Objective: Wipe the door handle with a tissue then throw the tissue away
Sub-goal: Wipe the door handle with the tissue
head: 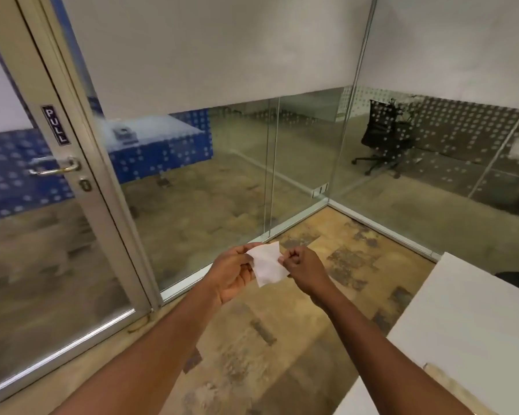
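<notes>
Both hands [235,272] [304,269] pinching tissue [267,265], long axis vertical

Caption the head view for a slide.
Both hands, left hand and right hand, hold a white tissue right of the silver metal door handle.

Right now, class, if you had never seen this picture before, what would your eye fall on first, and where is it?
First, the white tissue low in the middle, pinched between the left hand and the right hand above the patchy brown floor. Next, the metal door handle on the glass door at the left, just under a sign that reads PULL. Behind the glass wall at the upper right stands a black office chair.
</notes>
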